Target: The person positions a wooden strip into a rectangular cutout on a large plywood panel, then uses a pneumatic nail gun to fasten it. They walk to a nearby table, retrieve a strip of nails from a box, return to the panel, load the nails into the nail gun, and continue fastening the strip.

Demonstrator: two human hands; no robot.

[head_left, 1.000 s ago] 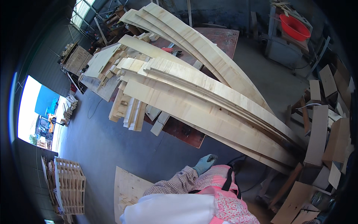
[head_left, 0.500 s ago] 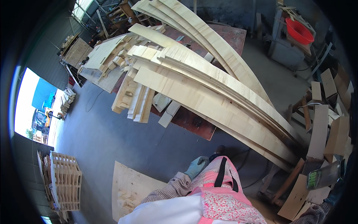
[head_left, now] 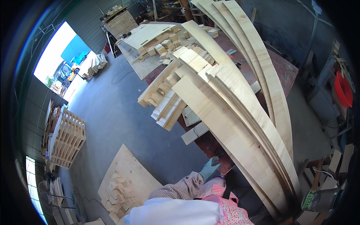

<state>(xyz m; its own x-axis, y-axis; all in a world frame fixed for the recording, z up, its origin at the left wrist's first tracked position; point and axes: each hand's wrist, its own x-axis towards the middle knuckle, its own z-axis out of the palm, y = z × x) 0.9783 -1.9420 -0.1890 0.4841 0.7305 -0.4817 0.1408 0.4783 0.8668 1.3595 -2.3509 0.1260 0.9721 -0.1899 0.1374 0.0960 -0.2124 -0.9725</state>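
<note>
My left hand [head_left: 209, 168], in a pale teal glove with dark grey fingertips, reaches forward near the front corner of a dark red tabletop [head_left: 206, 144]. Its fingers are loosely bent and apart, and I see nothing in them. Just ahead and to the right lie long curved plywood strips [head_left: 225, 116], stacked in layers and overhanging the table edge. At the lower right is a see-through, dark-edged object with green marking [head_left: 319, 200]. My right hand is lost in the dark rim beside it, so its grip cannot be made out.
Wood blocks [head_left: 165, 47] and a pale board [head_left: 150, 33] cover the table's far left. A plywood sheet with offcuts [head_left: 131, 165] lies low at left; a slatted pallet stack [head_left: 69, 138] stands beyond. Cardboard [head_left: 334, 162] and a red basin [head_left: 343, 90] are at right.
My view has swung right, so the table and strips sit turned in the picture. My left hand has moved forward toward the table corner. The green-marked object now sits lower.
</note>
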